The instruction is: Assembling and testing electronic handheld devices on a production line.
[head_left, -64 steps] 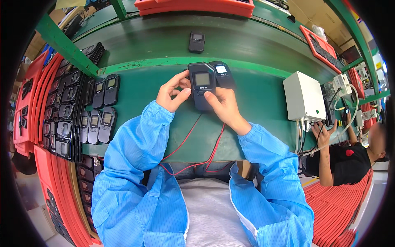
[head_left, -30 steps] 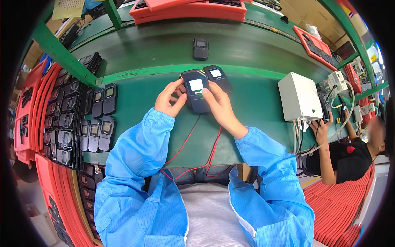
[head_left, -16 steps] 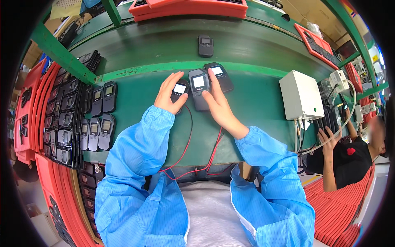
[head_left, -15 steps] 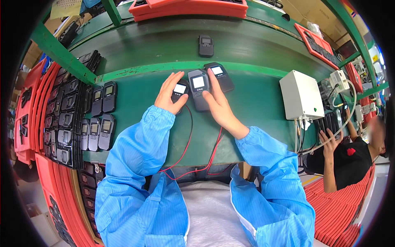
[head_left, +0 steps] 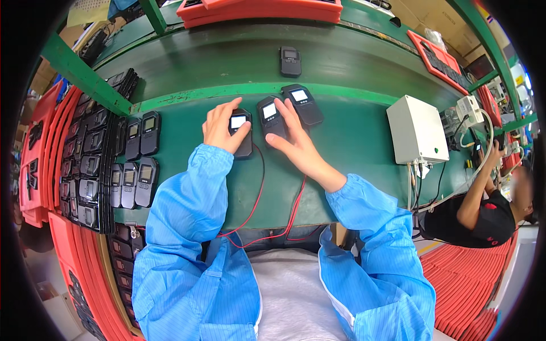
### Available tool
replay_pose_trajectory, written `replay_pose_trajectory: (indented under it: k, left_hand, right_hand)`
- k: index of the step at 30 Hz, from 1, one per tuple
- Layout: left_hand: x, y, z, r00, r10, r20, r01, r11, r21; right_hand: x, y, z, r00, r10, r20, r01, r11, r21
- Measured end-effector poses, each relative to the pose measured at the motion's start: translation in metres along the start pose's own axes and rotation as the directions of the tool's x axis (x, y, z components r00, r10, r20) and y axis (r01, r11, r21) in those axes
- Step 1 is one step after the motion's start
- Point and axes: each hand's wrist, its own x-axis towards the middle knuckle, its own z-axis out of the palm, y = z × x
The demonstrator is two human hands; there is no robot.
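Two dark grey handheld meters with lit white screens lie under my hands on the green bench. My left hand (head_left: 220, 132) spans the left handheld meter (head_left: 244, 149), thumb across its screen and fingers along its left side. Over the other handheld meter (head_left: 268, 120) my right hand (head_left: 297, 146) lies with its thumb at the left edge and long fingers on the right, partly covering it. A third lit meter (head_left: 307, 108) lies tilted just beyond my right fingers. Thin red and black wires (head_left: 263, 184) run from the meters down toward my lap.
Another meter (head_left: 290, 61) sits beyond the green rail. Several meters (head_left: 129, 179) stand in rows on the left, beside stacked black trays (head_left: 91, 165) and red foam trays (head_left: 42, 153). A white box (head_left: 418, 132) with cables stands right. A co-worker (head_left: 478, 216) is at far right.
My left hand and its meter have shifted left, and that meter now lies straighter. The right meter has slid slightly left, with my right thumb now at its left edge. The co-worker's arms have moved.
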Motion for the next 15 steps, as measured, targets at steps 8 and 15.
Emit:
replay_pose_trajectory:
  k: [8, 15]
  left_hand:
    - [0.001, -0.01, 0.006, 0.999, 0.024, -0.049, -0.028, 0.996, -0.08]
    - [0.01, -0.019, 0.008, 0.997, -0.075, 0.001, 0.067, 0.885, -0.461]
  right_hand:
    - [0.0, -0.005, -0.002, 0.999, 0.003, 0.042, 0.001, 0.996, -0.087]
    - [0.003, 0.004, -0.006, 1.0, -0.024, 0.009, 0.025, 0.991, -0.131]
